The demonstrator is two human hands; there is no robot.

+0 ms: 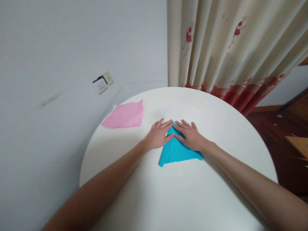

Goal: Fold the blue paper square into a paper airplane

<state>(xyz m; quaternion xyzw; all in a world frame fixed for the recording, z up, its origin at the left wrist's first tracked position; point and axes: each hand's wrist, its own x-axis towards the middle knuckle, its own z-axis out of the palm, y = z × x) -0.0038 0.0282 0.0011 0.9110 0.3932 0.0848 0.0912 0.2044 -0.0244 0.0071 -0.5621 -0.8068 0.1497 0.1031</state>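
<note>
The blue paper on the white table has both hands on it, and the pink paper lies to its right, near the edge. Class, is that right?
Not quite: the head view shows the pink paper, near the edge of the white table, to the left of the blue paper. The left hand and right hand are indeed on the blue paper.

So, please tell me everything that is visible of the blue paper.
The blue paper looks thin and matte, folded roughly into a triangle, its narrow tip at the far end and its wide edge nearest. Creases cross its surface, and a small end juts out at its near left corner. It lies on the white table. The left hand and right hand touch it around the tip, partly hiding it.
</note>
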